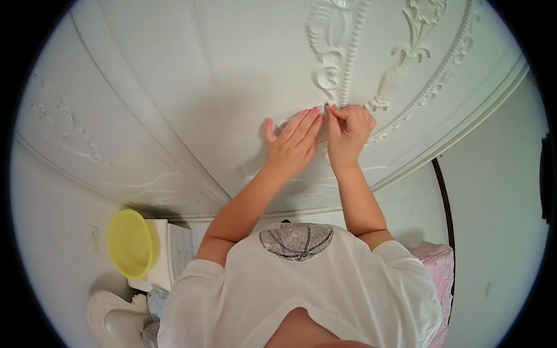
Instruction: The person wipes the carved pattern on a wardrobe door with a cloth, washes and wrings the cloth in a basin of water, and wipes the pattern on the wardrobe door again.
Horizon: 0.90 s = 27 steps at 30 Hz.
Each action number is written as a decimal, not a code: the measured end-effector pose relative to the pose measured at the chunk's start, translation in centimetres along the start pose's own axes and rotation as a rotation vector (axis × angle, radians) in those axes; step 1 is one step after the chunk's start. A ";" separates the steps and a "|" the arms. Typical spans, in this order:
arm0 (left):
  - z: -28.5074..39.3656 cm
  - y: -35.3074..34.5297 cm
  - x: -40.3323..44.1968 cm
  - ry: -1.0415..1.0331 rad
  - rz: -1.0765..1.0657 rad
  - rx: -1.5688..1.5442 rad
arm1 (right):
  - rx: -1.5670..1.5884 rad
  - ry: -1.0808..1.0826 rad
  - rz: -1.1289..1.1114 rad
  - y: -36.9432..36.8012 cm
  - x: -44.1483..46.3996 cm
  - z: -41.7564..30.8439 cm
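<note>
My left hand (295, 141) lies with its fingers stretched out and its thumb apart, against a white panel (232, 87) with raised carved decoration. A pale, thin edge shows under its fingers; I cannot make out what it belongs to. Close beside it, my right hand (350, 132) is closed, thumb and forefinger pinched together near the left fingertips. Whatever sits in that pinch is too small or hidden to name. Both hands are at the lower end of a carved scroll moulding (329, 64) and a beaded strip (348, 58).
A carved flower ornament (415, 35) and a curved relief border (435, 87) run to the right of my hands. Lower left, a yellow basin (132, 243) leans by a white cabinet (177, 249), near a carved white headboard (110, 307). Pink fabric (438, 267) lies lower right.
</note>
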<state>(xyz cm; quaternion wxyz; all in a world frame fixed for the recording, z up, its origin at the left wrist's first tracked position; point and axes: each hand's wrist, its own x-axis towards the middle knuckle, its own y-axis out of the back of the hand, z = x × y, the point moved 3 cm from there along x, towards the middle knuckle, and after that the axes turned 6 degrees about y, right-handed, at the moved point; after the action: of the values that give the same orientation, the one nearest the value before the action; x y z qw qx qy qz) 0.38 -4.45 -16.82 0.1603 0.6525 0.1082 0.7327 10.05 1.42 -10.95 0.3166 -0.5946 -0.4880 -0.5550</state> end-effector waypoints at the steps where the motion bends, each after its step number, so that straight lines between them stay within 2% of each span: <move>1: -0.2 -0.1 -0.2 0.001 0.004 0.009 | 0.002 -0.011 0.001 0.0 0.0 0.0; 7: -0.7 0.5 -0.1 0.037 0.019 0.093 | 0.034 -0.048 0.027 -0.4 0.3 0.1; 10: -1.0 0.8 -0.2 0.098 0.139 0.174 | 0.082 -0.043 0.076 -1.0 0.3 -0.2; 13: -1.0 1.3 -0.3 0.202 0.127 0.058 | 0.080 -0.035 0.067 -1.1 0.2 -0.3; 18: -0.2 1.1 0.1 0.136 0.067 -0.002 | 0.026 0.022 -0.012 -1.0 -0.8 0.5; 21: -0.1 0.8 0.2 0.132 0.022 -0.036 | -0.044 0.047 0.024 -1.0 -2.1 0.6; 24: -0.2 0.1 -0.2 0.125 0.021 -0.041 | -0.046 -0.127 0.015 0.2 -2.5 1.6; 27: 0.0 -0.3 -0.2 0.135 0.010 -0.058 | -0.020 -0.126 0.021 0.6 -1.7 1.8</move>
<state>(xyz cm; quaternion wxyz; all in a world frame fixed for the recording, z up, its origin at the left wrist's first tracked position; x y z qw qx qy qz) 0.46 -4.27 -17.11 0.1678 0.5972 0.0945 0.7786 11.40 2.44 -12.82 0.2849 -0.6366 -0.4952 -0.5180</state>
